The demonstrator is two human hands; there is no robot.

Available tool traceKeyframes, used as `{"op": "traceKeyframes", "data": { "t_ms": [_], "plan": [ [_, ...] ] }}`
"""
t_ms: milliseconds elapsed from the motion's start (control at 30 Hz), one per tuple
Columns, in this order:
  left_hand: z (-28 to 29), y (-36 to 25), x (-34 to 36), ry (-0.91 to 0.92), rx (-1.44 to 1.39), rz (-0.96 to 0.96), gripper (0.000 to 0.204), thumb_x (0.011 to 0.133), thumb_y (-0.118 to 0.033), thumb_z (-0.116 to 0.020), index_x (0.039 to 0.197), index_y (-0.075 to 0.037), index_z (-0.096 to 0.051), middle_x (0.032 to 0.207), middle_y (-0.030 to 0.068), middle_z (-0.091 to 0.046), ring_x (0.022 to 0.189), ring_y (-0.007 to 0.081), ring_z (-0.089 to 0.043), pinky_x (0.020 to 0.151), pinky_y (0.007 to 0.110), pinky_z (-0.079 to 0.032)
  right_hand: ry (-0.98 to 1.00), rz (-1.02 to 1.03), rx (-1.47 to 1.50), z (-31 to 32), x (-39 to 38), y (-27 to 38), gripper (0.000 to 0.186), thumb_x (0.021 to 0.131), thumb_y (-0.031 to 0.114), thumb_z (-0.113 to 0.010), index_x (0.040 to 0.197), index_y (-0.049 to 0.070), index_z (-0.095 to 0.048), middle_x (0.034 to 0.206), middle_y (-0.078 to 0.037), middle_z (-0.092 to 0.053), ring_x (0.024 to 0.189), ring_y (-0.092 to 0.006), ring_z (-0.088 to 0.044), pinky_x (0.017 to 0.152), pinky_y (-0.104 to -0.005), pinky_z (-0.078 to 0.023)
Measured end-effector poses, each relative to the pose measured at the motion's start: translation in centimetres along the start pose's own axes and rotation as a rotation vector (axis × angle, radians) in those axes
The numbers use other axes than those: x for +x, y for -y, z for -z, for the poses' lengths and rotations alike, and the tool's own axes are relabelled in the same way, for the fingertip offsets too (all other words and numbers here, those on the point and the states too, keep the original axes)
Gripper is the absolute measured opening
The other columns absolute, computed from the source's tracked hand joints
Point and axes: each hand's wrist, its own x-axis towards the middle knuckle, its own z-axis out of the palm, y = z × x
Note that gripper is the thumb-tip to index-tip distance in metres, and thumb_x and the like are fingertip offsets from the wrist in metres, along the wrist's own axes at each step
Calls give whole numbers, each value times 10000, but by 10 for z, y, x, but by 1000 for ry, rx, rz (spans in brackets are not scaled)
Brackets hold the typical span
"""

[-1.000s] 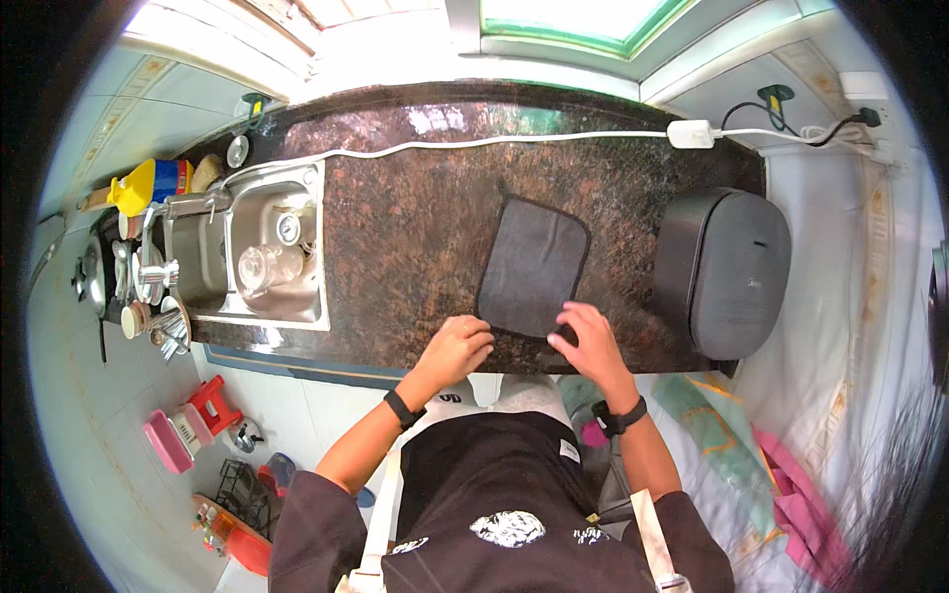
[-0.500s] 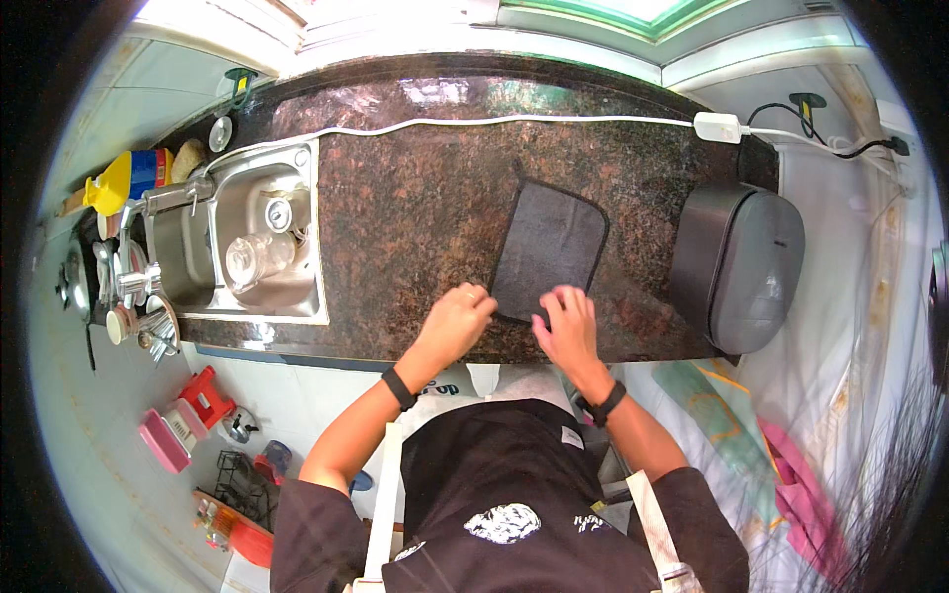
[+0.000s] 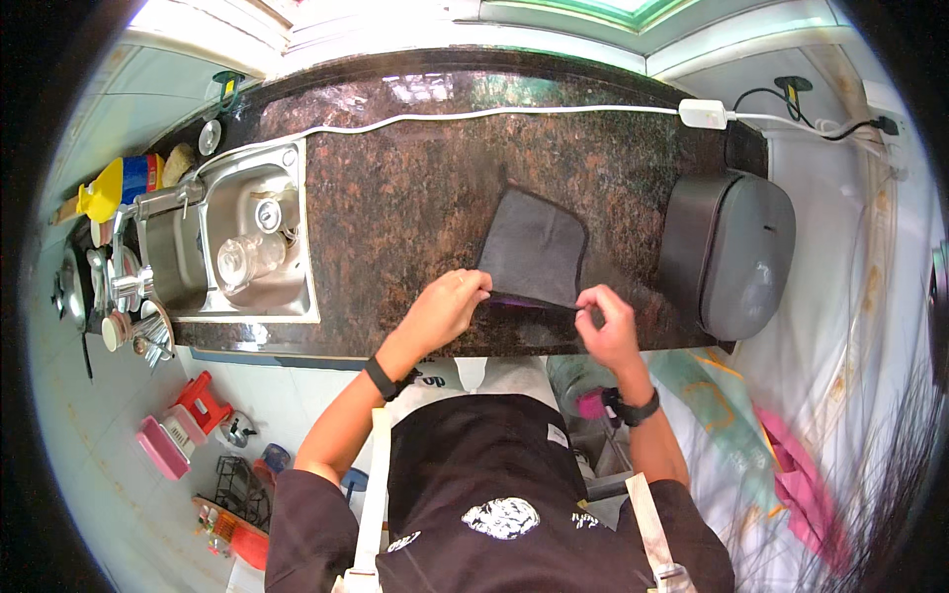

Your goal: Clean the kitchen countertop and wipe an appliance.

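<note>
Cloth point(image 3: 534, 247), dark grey, four-sided and edged in black, lies on the speckled brown-and-black stone counter point(image 3: 395, 217), near the front edge and right before the person. Both bare hands are at its near side. The left hand point(image 3: 450, 306) has thumb and forefinger brought together, clamped on the near left corner, with the other fingers curled in under the palm. The right hand point(image 3: 611, 326) is at the near right corner, its fingers bent and their tips closed on the edge; from where I stand, I cannot tell how much of the fabric they catch. Between the two hands the near edge runs almost straight, and a thin purple strip shows just below it. The far part of the cloth rests flat on the stone.

Well to the right stands a rounded black-and-grey appliance point(image 3: 748, 257). A long white cable point(image 3: 445, 115) crosses the back of the counter to a white rectangular block point(image 3: 702, 114). At the left, a clear glass jar point(image 3: 237, 262) lies in the stainless steel sink point(image 3: 309, 247).
</note>
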Motion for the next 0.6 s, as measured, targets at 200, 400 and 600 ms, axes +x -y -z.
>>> {"op": "traceKeyframes", "data": {
  "t_ms": [200,400,600],
  "plan": [
    [67,-67,22,-1,-274,70,97,955,-14,-643,1036,7,-594,831,139,-630,722,253,-639,696,344,-516,36,68,22,58,34,71,119,803,-52,-642,895,21,-625,798,-47,-561,676,-107,-571,595,-249,-463],
    [67,-24,69,-265,-263,167,154,990,-93,-666,1116,-7,-640,879,15,-640,764,60,-565,683,245,-481,-23,27,61,46,118,51,107,888,-13,-648,993,-2,-664,929,-57,-639,785,-110,-641,659,-252,-519],
    [79,40,77,-376,64,196,288,965,-167,-697,1227,-46,-684,1213,132,-677,966,206,-681,763,319,-556,-51,164,-266,10,153,1,209,900,111,-672,1085,14,-667,1169,-170,-659,1100,-366,-629,985,-443,-498]
  ]
}}
